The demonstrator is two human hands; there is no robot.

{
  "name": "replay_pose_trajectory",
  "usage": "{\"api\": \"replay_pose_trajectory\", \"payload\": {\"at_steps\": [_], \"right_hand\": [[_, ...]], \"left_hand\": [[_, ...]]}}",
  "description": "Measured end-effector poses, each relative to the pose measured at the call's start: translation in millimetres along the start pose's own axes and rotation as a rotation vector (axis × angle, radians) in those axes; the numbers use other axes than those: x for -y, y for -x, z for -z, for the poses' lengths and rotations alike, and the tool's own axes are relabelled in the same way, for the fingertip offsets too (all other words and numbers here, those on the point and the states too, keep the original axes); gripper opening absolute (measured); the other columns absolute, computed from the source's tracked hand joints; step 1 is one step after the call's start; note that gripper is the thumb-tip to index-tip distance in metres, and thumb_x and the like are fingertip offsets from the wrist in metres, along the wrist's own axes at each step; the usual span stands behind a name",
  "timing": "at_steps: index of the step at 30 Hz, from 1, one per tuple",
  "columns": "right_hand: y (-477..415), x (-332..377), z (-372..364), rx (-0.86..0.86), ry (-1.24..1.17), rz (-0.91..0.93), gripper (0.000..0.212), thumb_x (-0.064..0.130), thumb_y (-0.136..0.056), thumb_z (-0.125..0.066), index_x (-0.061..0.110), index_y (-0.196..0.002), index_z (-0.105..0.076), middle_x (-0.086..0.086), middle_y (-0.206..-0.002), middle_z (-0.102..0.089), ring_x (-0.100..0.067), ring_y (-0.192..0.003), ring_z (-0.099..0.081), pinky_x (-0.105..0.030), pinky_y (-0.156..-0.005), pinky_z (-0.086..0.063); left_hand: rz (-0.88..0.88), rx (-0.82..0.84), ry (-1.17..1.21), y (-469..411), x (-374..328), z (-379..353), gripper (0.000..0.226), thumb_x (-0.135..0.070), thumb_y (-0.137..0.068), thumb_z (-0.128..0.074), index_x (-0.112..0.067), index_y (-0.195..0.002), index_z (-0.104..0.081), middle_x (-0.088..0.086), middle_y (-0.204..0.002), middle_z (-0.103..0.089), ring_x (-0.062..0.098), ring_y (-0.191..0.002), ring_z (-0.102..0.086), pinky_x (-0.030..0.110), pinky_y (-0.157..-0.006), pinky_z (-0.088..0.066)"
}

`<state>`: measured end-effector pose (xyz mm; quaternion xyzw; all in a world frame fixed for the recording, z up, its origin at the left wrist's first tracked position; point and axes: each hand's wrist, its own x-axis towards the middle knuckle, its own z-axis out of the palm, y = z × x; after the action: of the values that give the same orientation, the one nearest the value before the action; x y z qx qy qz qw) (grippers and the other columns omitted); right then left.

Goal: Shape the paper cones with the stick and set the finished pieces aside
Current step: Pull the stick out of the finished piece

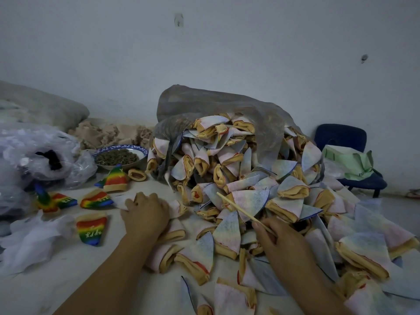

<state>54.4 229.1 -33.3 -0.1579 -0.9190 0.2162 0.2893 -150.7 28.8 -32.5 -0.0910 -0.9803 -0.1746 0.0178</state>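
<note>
A big heap of pale cone pieces with tan rims [238, 173] spills from a grey plastic bag [204, 103] across the white surface. My left hand [145, 212] lies palm down on one pale piece [177, 208] at the heap's left edge, fingers curled over it. My right hand [279, 239] holds a thin wooden stick [236, 208] that points up and left over the heap. Several rainbow-coloured cones lie to the left, one [91, 228] near my left forearm, another [95, 198] farther back, a third [116, 178] by the bowl.
A blue-rimmed bowl [120, 155] of dark bits stands behind the rainbow cones. Crumpled clear plastic bags [34, 155] and white wadding [29, 242] fill the left side. A dark blue chair [354, 160] with green paper stands at the right by the wall.
</note>
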Motion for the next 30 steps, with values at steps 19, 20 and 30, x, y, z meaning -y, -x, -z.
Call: {"api": "replay_pose_trajectory", "payload": {"at_steps": [19, 20, 30], "right_hand": [[0, 6, 4, -0.011, -0.018, -0.015, 0.022, 0.042, -0.093, -0.048, 0.026, -0.079, -0.055, 0.007, -0.065, -0.057, -0.006, -0.062, -0.054, -0.021, -0.052, -0.042], [-1, 8, 7, -0.027, -0.04, -0.02, 0.023, 0.041, -0.093, -0.048, 0.025, -0.078, -0.055, 0.006, -0.065, -0.057, -0.006, -0.062, -0.055, -0.021, -0.051, -0.042], [-25, 42, 24, 0.013, -0.528, -0.155, 0.015, 0.052, -0.087, -0.05, 0.039, -0.084, -0.058, 0.013, -0.077, -0.066, 0.003, -0.07, -0.06, -0.009, -0.054, -0.044]], "left_hand": [[-0.101, -0.475, 0.693, -4, -1, 13, 0.01, -0.013, -0.098, -0.053, -0.009, -0.099, -0.063, 0.008, -0.111, -0.05, 0.017, -0.101, -0.048, 0.031, -0.084, -0.041], [-0.117, -0.544, 0.778, 0, -8, 18, 0.008, -0.013, -0.098, -0.053, -0.012, -0.098, -0.061, 0.006, -0.111, -0.048, 0.014, -0.099, -0.046, 0.03, -0.084, -0.04], [-0.616, -0.269, 1.021, 104, -104, 0, 0.013, -0.01, -0.098, -0.053, -0.021, -0.091, -0.056, -0.01, -0.097, -0.049, 0.004, -0.091, -0.051, 0.013, -0.076, -0.043]]}}
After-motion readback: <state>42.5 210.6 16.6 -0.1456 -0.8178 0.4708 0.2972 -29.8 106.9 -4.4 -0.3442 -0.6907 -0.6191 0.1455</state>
